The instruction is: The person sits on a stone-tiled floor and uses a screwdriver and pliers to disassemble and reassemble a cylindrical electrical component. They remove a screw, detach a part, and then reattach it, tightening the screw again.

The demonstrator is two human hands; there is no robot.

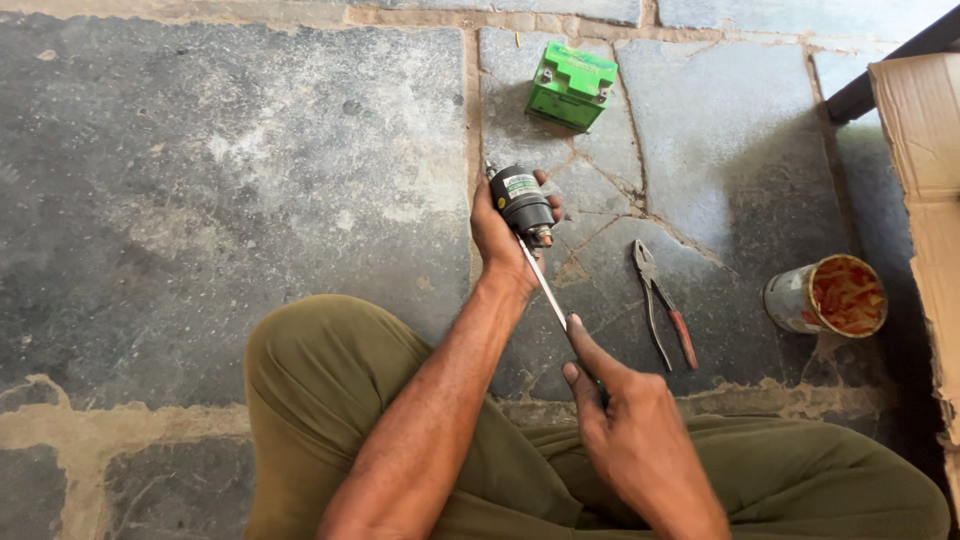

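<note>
Looking down from head height, the view shows a person sitting cross-legged on a grey stone floor (230,180) with cracked, pale joints. Olive-green trousers (330,370) fill the lower part of the view, and both forearms are cut off by the bottom edge.

The left hand (500,240) is wrapped around a small black cylinder (522,203), held just above the floor near the middle of the picture. The fingers are closed tightly on its body and hide most of the far side; a pale label and a brassy stud at its lower end show. What kind of part it is cannot be told for certain.

The right hand (625,425) is closed on a screwdriver (545,285), with the forefinger stretched along the thin metal shaft. The handle is almost wholly hidden inside the fist. The tip meets the lower end of the cylinder, but the exact point of contact is too small to make out.

On the floor, just right of the hands, lie pliers (662,305) with one reddish handle. Farther right stands an open tin can (825,295), its inside rusty orange. Beyond the cylinder sits a green box-shaped battery (570,85). A sheet of brown cardboard (925,170) is cut off by the right edge.
</note>
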